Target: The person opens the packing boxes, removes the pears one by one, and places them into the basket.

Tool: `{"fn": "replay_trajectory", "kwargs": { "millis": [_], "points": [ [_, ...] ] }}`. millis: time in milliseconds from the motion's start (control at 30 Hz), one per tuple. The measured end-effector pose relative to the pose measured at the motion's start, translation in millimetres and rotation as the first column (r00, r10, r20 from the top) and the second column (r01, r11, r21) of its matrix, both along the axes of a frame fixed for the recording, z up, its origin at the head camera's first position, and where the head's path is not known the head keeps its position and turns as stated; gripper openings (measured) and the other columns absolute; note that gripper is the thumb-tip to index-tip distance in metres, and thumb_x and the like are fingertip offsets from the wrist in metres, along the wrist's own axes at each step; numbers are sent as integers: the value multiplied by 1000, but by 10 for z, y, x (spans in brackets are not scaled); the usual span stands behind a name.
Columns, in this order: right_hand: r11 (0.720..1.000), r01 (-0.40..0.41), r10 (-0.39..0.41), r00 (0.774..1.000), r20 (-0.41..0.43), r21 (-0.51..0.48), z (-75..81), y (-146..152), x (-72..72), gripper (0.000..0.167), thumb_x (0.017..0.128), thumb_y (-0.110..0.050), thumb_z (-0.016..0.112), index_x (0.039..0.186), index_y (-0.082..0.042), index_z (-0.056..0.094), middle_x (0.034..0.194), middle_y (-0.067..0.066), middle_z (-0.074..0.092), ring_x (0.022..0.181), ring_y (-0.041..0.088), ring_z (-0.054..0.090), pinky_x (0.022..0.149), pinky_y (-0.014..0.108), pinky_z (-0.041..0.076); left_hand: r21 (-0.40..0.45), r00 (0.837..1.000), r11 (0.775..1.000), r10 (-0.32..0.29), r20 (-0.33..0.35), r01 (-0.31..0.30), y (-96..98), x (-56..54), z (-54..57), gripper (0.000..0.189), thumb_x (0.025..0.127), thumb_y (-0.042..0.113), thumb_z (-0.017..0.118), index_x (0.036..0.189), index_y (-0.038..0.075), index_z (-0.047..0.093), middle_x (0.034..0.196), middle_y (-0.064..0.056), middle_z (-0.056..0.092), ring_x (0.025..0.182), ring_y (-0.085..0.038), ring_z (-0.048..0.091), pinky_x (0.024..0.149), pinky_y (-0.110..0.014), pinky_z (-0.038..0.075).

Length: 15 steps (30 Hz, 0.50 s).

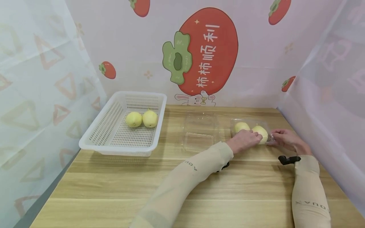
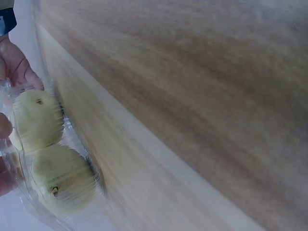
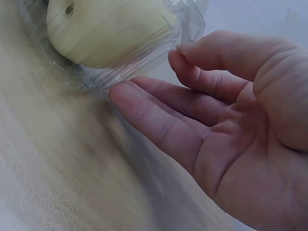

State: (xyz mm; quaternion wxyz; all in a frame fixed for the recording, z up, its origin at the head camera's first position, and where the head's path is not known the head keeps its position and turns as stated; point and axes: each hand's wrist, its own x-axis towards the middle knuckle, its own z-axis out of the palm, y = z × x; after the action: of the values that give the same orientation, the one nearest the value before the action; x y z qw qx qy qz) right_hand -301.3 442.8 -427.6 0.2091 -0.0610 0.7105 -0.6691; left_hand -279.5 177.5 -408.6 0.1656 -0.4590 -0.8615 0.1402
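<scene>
A stripy wooden table (image 1: 242, 193) is being reached across. On its right side, a clear pack (image 1: 251, 121) with two yellow fruits (image 1: 260, 133) inside is being held by the left hand's (image 1: 243, 141) bent fingers, and its edge is being pinched by the right hand's (image 1: 288, 139) thumb and finger. Beside it, a clear box (image 1: 199, 134) is being seen. Two more fruits (image 1: 150, 118) are being held by a white basket (image 1: 119, 148). Behind, a big red fruit picture (image 1: 226, 57) is being shown on a pale sheet (image 1: 137, 44).

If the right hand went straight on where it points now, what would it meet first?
Most likely the right hand would first meet the clear box, which it seems to be touching; behind that plastic sits a yellow fruit. Exact depth is unclear.
</scene>
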Motion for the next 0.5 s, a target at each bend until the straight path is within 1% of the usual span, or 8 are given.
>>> {"fn": "replay_trajectory", "kwargs": {
  "millis": [100,300,500],
  "points": [
    [1000,11,-11,1000,0,23,16,-5,3,23,102,-3,47,95,-13,66,87,-4,66,78,6,65,69,20,58,9,1000,1000,10,-19,-10,27,10,-9,27,103,13,47,126,24,56,112,12,67,91,-2,63,67,-15,55],
    [1000,-11,11,1000,-8,8,36,-13,-7,24,103,-2,44,95,-11,65,87,-4,66,79,6,65,70,19,57,28,997,1000,-7,-72,9,65,16,-46,33,103,9,41,130,27,45,108,8,66,84,-4,61,63,-18,56],
    [1000,-1,1,1000,-3,1,58,-44,-1,24,102,0,44,93,-10,64,85,-4,66,77,6,66,68,19,57,62,992,998,-4,-130,12,87,32,-65,27,103,11,41,122,25,54,102,9,67,74,-4,59,59,-18,55]
  ]
}}
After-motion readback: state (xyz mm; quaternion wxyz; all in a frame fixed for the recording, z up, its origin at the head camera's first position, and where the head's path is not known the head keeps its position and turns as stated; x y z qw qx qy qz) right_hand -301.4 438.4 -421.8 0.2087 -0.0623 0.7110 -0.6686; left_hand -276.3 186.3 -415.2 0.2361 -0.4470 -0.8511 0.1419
